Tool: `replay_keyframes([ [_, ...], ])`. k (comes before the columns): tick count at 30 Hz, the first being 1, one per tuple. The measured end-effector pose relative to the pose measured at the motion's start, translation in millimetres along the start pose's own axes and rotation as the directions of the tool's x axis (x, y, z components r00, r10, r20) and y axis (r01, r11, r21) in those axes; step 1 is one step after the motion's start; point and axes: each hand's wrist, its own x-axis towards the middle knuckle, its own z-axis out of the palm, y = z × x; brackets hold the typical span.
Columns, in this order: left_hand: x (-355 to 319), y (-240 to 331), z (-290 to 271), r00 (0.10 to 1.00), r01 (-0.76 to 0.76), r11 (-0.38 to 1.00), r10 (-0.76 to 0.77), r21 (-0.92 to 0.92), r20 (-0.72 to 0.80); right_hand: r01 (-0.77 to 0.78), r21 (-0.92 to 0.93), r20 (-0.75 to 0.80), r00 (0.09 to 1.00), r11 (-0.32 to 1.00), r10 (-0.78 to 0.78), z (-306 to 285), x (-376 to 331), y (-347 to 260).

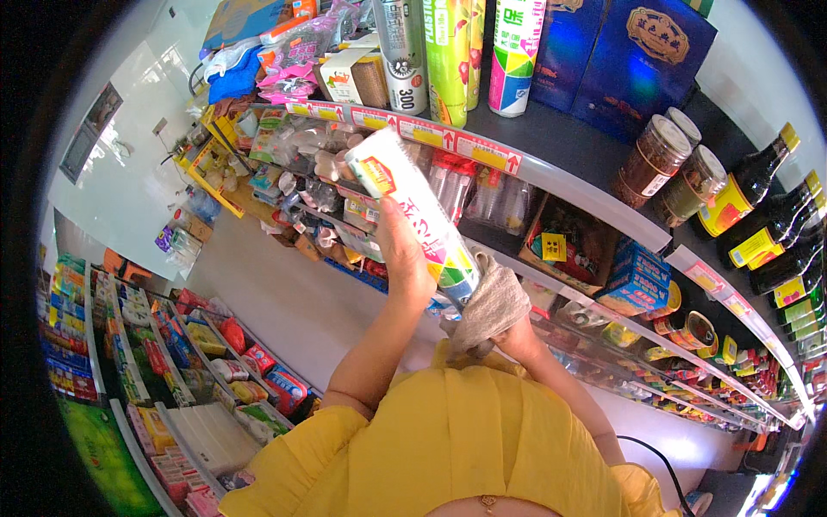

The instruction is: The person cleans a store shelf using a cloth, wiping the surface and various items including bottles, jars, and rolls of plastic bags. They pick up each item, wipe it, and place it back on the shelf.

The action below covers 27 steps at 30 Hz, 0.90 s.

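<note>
A long white cling film roll (418,211) with coloured patches on its lower end tilts in front of me, its top leaning left toward the shelf. My left hand (407,258) is closed around its left side, thumb pointing up along it. My right hand (517,336) is closed on a grey-beige cloth (491,308), which wraps the lower right end of the roll. The cloth hides most of the right fingers. A similar white roll (517,60) stands upright on the top shelf, beside a green roll pack (448,65) and a grey one (401,60).
The shelf edge (594,207) with price labels curves close beyond the roll. Blue boxes (620,69), lidded jars (652,159) and dark bottles (745,189) stand on top at the right. Lower shelves hold packaged goods. Another goods rack (189,353) is at the left.
</note>
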Motion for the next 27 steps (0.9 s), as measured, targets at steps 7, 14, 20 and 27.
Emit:
replay_keyframes([
  [7, 31, 46, -7, 0.928, -0.271, 0.963, 0.259, -0.008, -0.270, -0.175, 0.172, -0.049, 0.981, 0.969, 0.186, 2, -28, 21],
  [14, 6, -7, -5, 0.998, -0.040, 0.990, 0.045, -0.134, 0.037, -0.400, 0.791, 0.172, 0.872, 0.463, 0.458, 9, 39, -25],
  [20, 14, -8, -4, 0.978, 0.087, 0.992, -0.067, -0.090, 0.199, -0.264, 0.859, 0.116, 0.934, 0.438, 0.337, 2, 27, -40],
  [27, -28, -22, 11, 0.983, 0.063, 0.996, -0.074, 0.067, 0.165, 0.066, -0.242, -0.333, 0.931, 0.968, -0.147, -11, 23, -26],
])
